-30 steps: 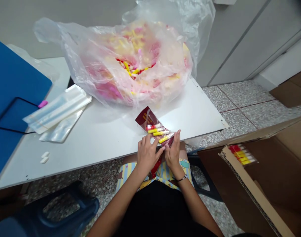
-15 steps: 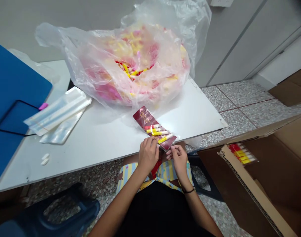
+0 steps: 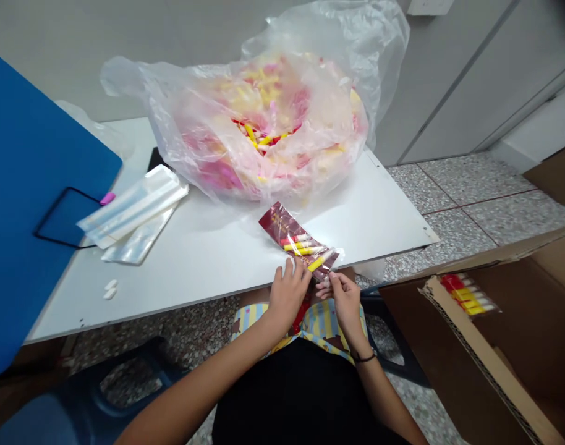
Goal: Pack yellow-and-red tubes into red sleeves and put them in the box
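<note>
A clear plastic packet [image 3: 277, 217] with a maroon backing lies slantwise over the table's front edge. Inside it show a red tube [image 3: 289, 240] and several yellow tubes [image 3: 316, 264] with white ends; their exact kind I cannot make out. My left hand [image 3: 288, 293] presses curled fingers on the packet's near left side, beside the lowest yellow tube. At the near right corner, my right hand [image 3: 342, 296] pinches the packet's edge between thumb and fingers. The fingertips partly hide that end of the packet.
A big translucent bag [image 3: 208, 117] of similar tubes fills the table's back. Flat clear sleeves [image 3: 138, 210], two small white pieces [image 3: 110, 289] and a blue board [image 3: 41, 185] are leftward. An open cardboard box [image 3: 518, 358] at right holds a filled packet [image 3: 468, 294].
The camera has turned slightly left, so everything sits further right in view. My left fingers have shifted a little along the packet's edge; my right hand keeps its pinch at the corner.
</note>
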Motion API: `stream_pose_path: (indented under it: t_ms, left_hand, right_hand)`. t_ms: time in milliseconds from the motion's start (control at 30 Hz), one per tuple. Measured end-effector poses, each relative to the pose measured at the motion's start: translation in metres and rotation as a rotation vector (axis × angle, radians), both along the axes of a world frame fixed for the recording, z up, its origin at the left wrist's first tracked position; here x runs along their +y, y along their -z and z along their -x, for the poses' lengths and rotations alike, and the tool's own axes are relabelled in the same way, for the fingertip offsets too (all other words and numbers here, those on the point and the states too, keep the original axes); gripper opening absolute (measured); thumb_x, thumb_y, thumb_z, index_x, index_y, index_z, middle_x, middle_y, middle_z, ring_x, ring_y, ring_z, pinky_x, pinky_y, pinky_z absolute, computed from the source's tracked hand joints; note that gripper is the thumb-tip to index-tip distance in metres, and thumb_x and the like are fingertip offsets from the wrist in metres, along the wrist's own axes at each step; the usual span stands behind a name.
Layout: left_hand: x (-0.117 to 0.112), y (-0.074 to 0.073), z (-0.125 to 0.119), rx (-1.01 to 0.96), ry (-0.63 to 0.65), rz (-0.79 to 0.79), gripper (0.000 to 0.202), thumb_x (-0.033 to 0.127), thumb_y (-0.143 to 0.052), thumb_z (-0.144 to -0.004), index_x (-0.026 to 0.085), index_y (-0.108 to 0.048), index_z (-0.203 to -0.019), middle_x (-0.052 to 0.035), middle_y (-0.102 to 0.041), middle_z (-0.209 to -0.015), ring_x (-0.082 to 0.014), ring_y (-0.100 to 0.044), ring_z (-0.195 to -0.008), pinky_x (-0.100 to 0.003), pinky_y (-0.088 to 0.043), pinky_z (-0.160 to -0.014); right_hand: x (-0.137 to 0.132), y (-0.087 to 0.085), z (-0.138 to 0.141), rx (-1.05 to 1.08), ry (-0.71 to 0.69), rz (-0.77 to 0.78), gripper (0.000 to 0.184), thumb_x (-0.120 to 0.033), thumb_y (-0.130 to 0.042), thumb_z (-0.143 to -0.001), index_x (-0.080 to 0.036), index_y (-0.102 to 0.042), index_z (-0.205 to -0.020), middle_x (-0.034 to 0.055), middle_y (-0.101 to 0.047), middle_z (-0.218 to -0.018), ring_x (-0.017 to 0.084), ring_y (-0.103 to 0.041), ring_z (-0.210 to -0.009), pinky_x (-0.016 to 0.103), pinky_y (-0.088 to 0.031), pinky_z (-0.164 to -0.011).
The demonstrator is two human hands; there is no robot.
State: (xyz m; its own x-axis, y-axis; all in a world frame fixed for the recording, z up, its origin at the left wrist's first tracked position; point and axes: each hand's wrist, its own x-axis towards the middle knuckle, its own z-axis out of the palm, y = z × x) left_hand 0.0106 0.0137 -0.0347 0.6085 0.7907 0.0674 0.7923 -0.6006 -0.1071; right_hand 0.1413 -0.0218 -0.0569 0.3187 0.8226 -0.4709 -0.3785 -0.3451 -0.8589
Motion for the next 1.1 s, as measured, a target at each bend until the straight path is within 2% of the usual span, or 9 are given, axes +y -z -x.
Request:
stream_pose_path:
  t_ms: [133, 267, 367, 433, 533, 667, 767, 900, 1100]
  left_hand:
    - [0.01, -0.003, 0.013, -0.081, 0.125, 0.005, 0.032, 0.015, -0.049, -0.087, 0.012, -0.053, -0.119, -0.0171, -0.049, -0.125, -0.0321, -0.046, -0.114, -0.043, -0.046, -0.084]
    - [0.021, -0.003, 0.026, -0.426, 0.199, 0.016, 0.028, 0.012, -0.043, -0.088, 0.012, -0.053, -0.115, -0.0137, -0.052, -0.118, -0.0265, -0.048, -0.11, -0.04, -0.046, -0.088]
    - [0.022, 0.001, 0.02, -0.623, 0.26, 0.018, 0.027, 0.008, -0.039, -0.089, 0.01, -0.052, -0.111, -0.0128, -0.054, -0.114, -0.023, -0.048, -0.11, -0.037, -0.043, -0.095]
    - [0.02, 0.005, 0.01, -0.638, 0.304, 0.063, 0.026, 0.008, -0.039, -0.088, 0.01, -0.052, -0.111, -0.0123, -0.055, -0.113, -0.0225, -0.049, -0.109, -0.037, -0.043, -0.096]
    - [0.016, 0.01, -0.002, -0.556, 0.271, 0.121, 0.029, 0.009, -0.043, -0.086, 0.011, -0.051, -0.114, -0.0118, -0.054, -0.115, -0.0241, -0.048, -0.108, -0.039, -0.043, -0.093]
    - [0.011, 0.013, -0.009, -0.354, 0.192, 0.105, 0.037, 0.009, -0.047, -0.083, 0.014, -0.051, -0.119, -0.0126, -0.05, -0.12, -0.0269, -0.046, -0.106, -0.041, -0.044, -0.089]
    - [0.01, 0.009, -0.011, -0.204, 0.203, 0.037, 0.032, 0.011, -0.046, -0.086, 0.015, -0.052, -0.117, -0.0132, -0.049, -0.12, -0.0266, -0.048, -0.102, -0.04, -0.044, -0.087]
    - [0.007, 0.001, -0.018, 0.006, 0.219, -0.044, 0.031, 0.011, -0.042, -0.089, 0.016, -0.05, -0.118, -0.0152, -0.051, -0.115, -0.0254, -0.052, -0.097, -0.037, -0.047, -0.081]
    - [0.003, 0.001, -0.024, 0.172, 0.213, -0.132, 0.041, 0.007, -0.036, -0.089, 0.013, -0.042, -0.129, -0.0176, -0.05, -0.116, -0.0261, -0.052, -0.101, -0.037, -0.046, -0.084]
  right_hand:
    - [0.001, 0.0, -0.003, -0.025, 0.017, 0.009, 0.06, -0.064, -0.066, -0.054, -0.01, -0.048, -0.073, 0.0054, -0.061, -0.065, 0.008, -0.053, -0.046, 0.016, -0.043, -0.043]
    - [0.005, 0.006, -0.008, -0.004, 0.09, 0.012, 0.06, -0.064, -0.067, -0.051, -0.012, -0.044, -0.071, 0.0, -0.053, -0.055, 0.008, -0.052, -0.046, 0.016, -0.042, -0.042]
    - [0.009, 0.013, -0.009, 0.059, 0.189, -0.073, 0.06, -0.065, -0.063, -0.056, -0.014, -0.036, -0.069, -0.0062, -0.04, -0.047, 0.007, -0.049, -0.044, 0.017, -0.042, -0.043]
    - [0.011, 0.016, -0.008, 0.098, 0.217, -0.114, 0.058, -0.064, -0.062, -0.059, -0.014, -0.033, -0.071, -0.0085, -0.035, -0.046, 0.006, -0.047, -0.043, 0.017, -0.041, -0.043]
    - [0.012, 0.017, -0.01, 0.107, 0.212, -0.097, 0.059, -0.064, -0.062, -0.059, -0.014, -0.033, -0.074, -0.0084, -0.037, -0.048, 0.006, -0.047, -0.043, 0.017, -0.041, -0.043]
    - [0.008, 0.017, -0.023, -0.065, 0.199, -0.051, 0.06, -0.067, -0.061, -0.06, -0.013, -0.04, -0.077, -0.0041, -0.048, -0.057, 0.006, -0.051, -0.048, 0.017, -0.044, -0.045]
    - [0.003, 0.018, -0.033, -0.209, 0.103, -0.027, 0.061, -0.069, -0.059, -0.063, -0.012, -0.049, -0.083, -0.0001, -0.055, -0.063, 0.007, -0.053, -0.05, 0.017, -0.045, -0.047]
    - [-0.001, 0.016, -0.035, -0.319, -0.052, -0.022, 0.06, -0.069, -0.055, -0.069, -0.01, -0.053, -0.079, 0.0039, -0.059, -0.069, 0.007, -0.054, -0.054, 0.017, -0.048, -0.053]
    - [0.006, 0.014, -0.026, -0.22, -0.086, 0.011, 0.07, -0.08, -0.051, -0.062, -0.011, -0.05, -0.078, 0.0047, -0.06, -0.067, 0.007, -0.051, -0.048, 0.02, -0.047, -0.048]
